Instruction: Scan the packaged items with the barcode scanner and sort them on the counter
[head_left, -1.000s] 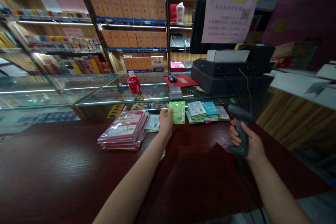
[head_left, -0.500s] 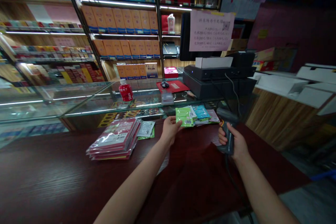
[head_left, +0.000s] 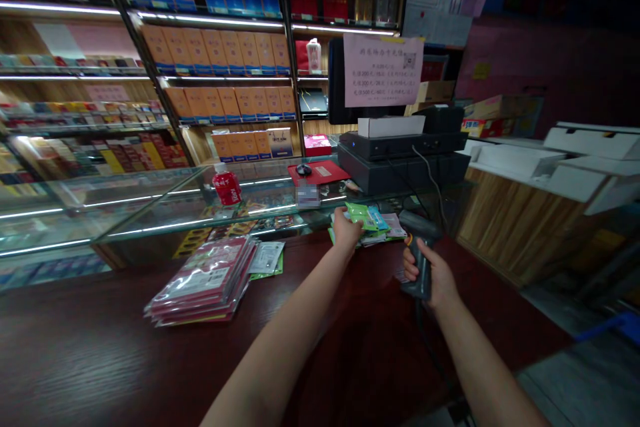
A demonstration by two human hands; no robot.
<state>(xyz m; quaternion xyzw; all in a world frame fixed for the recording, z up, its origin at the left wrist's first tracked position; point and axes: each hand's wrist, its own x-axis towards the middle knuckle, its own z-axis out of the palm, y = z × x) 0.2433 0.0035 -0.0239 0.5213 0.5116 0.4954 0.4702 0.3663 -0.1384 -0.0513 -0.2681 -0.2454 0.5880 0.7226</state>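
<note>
Pinching green packet with left hand over far packet pile, gripping scanner by handle with right hand, apparently for easy aiming.

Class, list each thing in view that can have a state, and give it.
Left hand: pinching green packet
Green packet: held at packet pile
Right hand: gripping scanner
Red bottle: upright, capped
Pink packs: stacked, in clear plastic
Shelf lights: lit
Monitor: cannot tell whether on

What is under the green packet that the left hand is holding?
A pile of packets, blue and pale ones showing at the right. The green packet and left hand hide part of it; covered packets cannot be counted.
</note>
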